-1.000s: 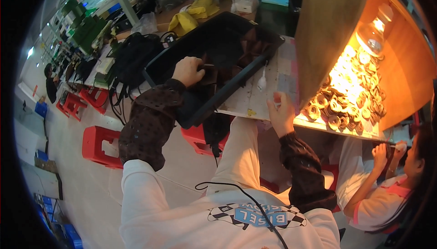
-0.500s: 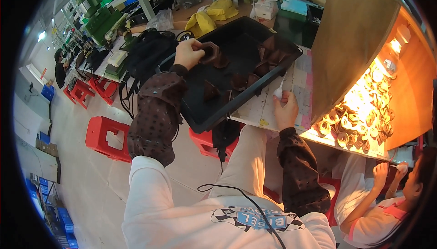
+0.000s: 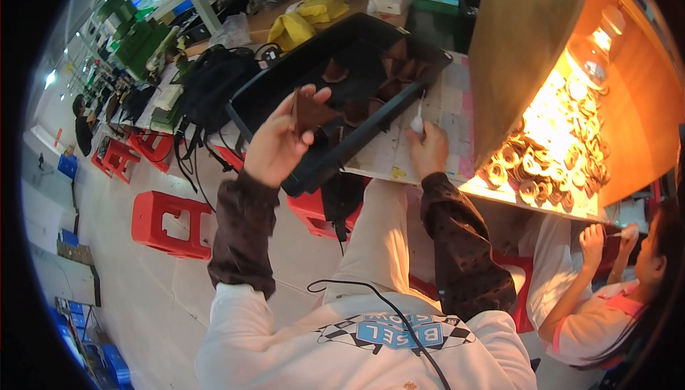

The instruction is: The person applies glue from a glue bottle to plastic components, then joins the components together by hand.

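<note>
My left hand holds up a brown, pointed, leather-like folded piece, pinched between thumb and fingers above the near left side of a black tray. In the tray lie several similar brown pieces, one of them alone towards the middle. My right hand is closed around a small white tool with a thin tip pointing away from me; its exact kind cannot be made out. This hand is over the light tabletop, just right of the tray and apart from it.
On the right, a wooden box with a lit bulb holds a heap of ring-shaped pieces. Another person sits at lower right. Yellow cloth lies behind the tray, black fabric left of it. A red stool stands at left.
My left hand has come from over the tray towards me and turned, its palm now showing, with the brown piece in its fingers. The right hand still grips the white tool.
</note>
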A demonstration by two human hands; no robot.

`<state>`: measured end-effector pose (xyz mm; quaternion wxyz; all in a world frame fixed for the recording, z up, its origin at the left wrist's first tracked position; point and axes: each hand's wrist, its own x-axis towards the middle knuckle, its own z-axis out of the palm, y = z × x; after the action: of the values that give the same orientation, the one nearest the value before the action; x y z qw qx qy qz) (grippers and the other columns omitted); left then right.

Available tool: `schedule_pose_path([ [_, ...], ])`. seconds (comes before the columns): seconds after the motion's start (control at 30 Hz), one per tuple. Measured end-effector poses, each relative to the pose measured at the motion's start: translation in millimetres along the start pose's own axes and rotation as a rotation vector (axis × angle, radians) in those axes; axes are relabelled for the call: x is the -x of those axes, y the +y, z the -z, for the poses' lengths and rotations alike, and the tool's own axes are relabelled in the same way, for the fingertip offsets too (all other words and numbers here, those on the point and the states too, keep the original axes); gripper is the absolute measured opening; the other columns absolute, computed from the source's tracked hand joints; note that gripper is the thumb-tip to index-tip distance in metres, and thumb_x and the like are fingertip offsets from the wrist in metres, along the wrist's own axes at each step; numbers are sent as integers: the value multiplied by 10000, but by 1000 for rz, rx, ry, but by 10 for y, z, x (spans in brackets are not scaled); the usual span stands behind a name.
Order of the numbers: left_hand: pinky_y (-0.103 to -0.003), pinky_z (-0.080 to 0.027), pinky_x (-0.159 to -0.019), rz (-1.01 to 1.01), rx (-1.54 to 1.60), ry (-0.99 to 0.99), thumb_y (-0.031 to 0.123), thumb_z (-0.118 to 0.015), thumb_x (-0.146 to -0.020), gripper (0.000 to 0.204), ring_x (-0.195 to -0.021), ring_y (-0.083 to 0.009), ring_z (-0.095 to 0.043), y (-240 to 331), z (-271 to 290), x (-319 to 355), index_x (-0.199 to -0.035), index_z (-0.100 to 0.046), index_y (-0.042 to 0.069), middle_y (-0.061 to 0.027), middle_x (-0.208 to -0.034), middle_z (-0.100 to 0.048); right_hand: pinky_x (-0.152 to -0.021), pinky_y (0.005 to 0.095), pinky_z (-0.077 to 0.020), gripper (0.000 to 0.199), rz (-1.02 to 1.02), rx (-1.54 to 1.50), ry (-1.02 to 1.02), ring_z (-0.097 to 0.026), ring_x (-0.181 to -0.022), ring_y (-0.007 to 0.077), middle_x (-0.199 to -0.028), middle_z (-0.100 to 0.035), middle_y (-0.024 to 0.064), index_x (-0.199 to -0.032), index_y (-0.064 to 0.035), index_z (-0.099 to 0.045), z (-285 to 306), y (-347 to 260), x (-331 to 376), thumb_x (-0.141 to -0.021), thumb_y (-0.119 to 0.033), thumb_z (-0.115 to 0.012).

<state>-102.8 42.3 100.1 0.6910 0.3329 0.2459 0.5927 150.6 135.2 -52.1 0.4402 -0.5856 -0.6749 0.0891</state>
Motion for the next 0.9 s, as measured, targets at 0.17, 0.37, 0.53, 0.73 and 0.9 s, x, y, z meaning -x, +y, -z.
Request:
schedule_pose_path([
  [0.17, -312, -560, -810, 141, 303, -152, -20, -563, -863, 623, -1131, -340, -570, -527, -379, 475, -1408, -270, 54, -196, -1399, -380, -594, 323, -442, 203, -169, -280, -9, -593, -719, 192, -812, -604, 134, -908, -7, -541, 273, -93, 191, -870, -188, -622],
  [0.37, -281, -531, -866, 276, -7, -239, 3, -599, -851, 655, -1200, -319, -523, -1150, -535, 616, -1422, -281, 57, -156, -1434, -352, -693, 247, -481, 169, -267, -933, -205, -582, -831, 127, -950, -597, 68, -1049, -5, -500, 1267, -193, 1102, -968, -151, -488],
  [0.53, -320, -482, -909, 528, -205, -294, 67, -637, -851, 670, -1242, -293, -487, -1736, -561, 634, -1424, -289, 59, -107, -1395, -420, -720, 243, -494, 161, -463, -1043, -117, -570, -850, 101, -959, -593, 53, -1062, -5, -500, 1715, -230, 1619, -965, -134, -503],
  [0.73, -335, -475, -927, 642, -31, -443, 379, -600, -903, 690, -1152, -216, -543, -2262, -446, 626, -1421, -287, 46, -104, -1314, -482, -744, 260, -490, 219, -535, -901, -111, -571, -842, 120, -967, -581, 60, -1042, -7, -521, 1914, -109, 1888, -974, -214, -502],
  [0.9, -349, -505, -864, 731, 74, -517, 440, -567, -904, 682, -1099, -216, -577, -2510, -219, 571, -1404, -332, 41, -107, -1227, -556, -702, 218, -472, 212, -563, -829, -130, -546, -784, 79, -927, -600, 60, -1111, -4, -478, 2082, 13, 2066, -954, -137, -529],
])
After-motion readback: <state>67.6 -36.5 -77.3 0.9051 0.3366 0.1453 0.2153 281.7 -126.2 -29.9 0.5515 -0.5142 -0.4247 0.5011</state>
